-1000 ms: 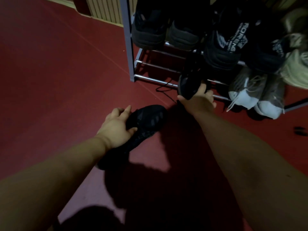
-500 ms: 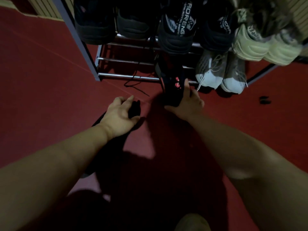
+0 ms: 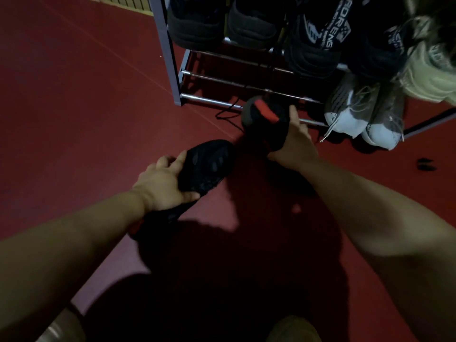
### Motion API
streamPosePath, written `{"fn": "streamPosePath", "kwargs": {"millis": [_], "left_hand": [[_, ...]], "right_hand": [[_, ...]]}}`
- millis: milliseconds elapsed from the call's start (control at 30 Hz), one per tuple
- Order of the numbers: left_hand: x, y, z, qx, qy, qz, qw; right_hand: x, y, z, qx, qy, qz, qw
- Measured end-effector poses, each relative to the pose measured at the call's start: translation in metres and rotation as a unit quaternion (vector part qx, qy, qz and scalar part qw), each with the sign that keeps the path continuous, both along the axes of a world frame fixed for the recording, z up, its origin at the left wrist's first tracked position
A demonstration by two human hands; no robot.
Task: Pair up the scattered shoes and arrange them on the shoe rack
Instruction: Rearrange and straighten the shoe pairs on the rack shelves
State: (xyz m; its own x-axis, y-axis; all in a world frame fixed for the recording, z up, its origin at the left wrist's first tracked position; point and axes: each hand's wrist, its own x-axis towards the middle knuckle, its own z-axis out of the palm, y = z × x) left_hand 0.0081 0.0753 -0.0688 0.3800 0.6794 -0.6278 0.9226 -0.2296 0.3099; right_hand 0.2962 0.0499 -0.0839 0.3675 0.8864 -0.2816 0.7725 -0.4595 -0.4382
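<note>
My left hand (image 3: pixel 161 185) grips a black knit shoe (image 3: pixel 206 166) low over the red floor, toe pointing up and right. My right hand (image 3: pixel 292 144) holds a second black shoe (image 3: pixel 262 119) with its sole turned up, a red patch showing, just in front of the metal shoe rack's (image 3: pixel 170 62) lowest bars. A loose black lace trails from that shoe onto the floor. The left part of the bottom tier holds no shoes.
The upper tier carries black shoes (image 3: pixel 197 23), a black pair with white lettering (image 3: pixel 313 43) and pale cream sneakers (image 3: pixel 431 77). A grey-and-white pair (image 3: pixel 355 114) sits at the bottom right. A small dark object (image 3: pixel 425 164) lies on the floor at right.
My right hand has turned its black shoe so the sole and red patch face up. My left hand has lifted its shoe forward, so more of the upper shows. The view shifted left.
</note>
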Motion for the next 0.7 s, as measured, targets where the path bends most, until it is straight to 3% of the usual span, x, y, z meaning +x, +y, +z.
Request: {"fn": "streamPosePath", "kwargs": {"millis": [100, 167, 300, 400, 467, 533, 633, 700], "left_hand": [[-0.004, -0.012, -0.003, -0.012, 0.077, -0.062, 0.995], [-0.006, -0.02, -0.008, 0.027, 0.114, -0.08, 0.99], [-0.008, -0.029, -0.015, 0.083, 0.098, -0.026, 0.991], [0.0, -0.029, -0.015, 0.08, 0.049, 0.035, 0.995], [0.015, -0.028, -0.016, 0.097, 0.019, 0.059, 0.993], [0.03, -0.024, -0.016, 0.094, -0.013, 0.091, 0.991], [0.038, -0.021, -0.018, 0.062, -0.043, 0.105, 0.992], [0.028, -0.026, -0.017, 0.054, -0.044, 0.069, 0.995]], "right_hand": [[0.005, -0.03, 0.004, -0.057, -0.012, 0.193, 0.979], [0.011, -0.044, 0.003, -0.092, -0.07, 0.323, 0.939], [0.008, -0.058, 0.005, -0.114, -0.211, 0.551, 0.799], [-0.003, -0.061, -0.004, -0.007, -0.246, 0.64, 0.727], [-0.006, -0.059, -0.012, 0.036, -0.242, 0.626, 0.74], [-0.012, -0.057, -0.007, 0.041, -0.254, 0.549, 0.795], [-0.018, -0.077, -0.008, -0.035, -0.188, 0.295, 0.936], [-0.03, -0.094, -0.012, -0.035, -0.079, 0.091, 0.992]]}}
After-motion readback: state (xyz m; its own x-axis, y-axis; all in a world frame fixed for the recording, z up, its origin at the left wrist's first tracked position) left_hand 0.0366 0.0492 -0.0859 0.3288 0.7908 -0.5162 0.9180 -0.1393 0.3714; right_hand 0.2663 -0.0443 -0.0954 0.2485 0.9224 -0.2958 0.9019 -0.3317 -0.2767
